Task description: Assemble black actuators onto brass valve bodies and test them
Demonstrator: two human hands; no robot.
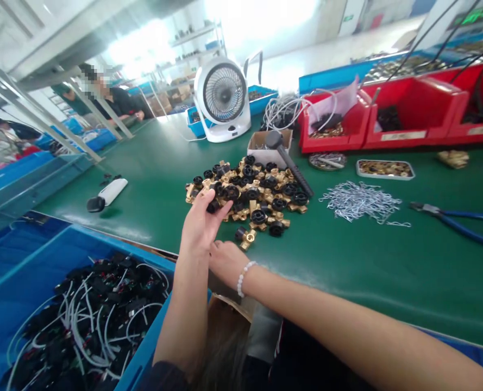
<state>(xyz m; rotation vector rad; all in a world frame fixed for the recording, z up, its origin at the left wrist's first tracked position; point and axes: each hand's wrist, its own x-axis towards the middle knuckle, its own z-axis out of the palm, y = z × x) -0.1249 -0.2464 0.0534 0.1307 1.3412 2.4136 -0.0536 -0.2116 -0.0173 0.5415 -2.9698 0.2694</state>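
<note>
The pile of brass and black parts (261, 190) is spread on the table (306, 250); at its near left edge, the left hand (200, 224) is set, thumb and finger a little apart by a black knob (213, 206), any grip hard to tell. The right hand (230, 263) is seen in front of the pile, but what it holds cannot be told; a part is likely being picked; a snug pinch seems needed.

Head-worn, looking forward and down, close above left hand (202, 224) and right hand (230, 263), tilted, taking in a wide stretch of green bench (318, 263), reaching past white fan (225, 93) into background.
</note>
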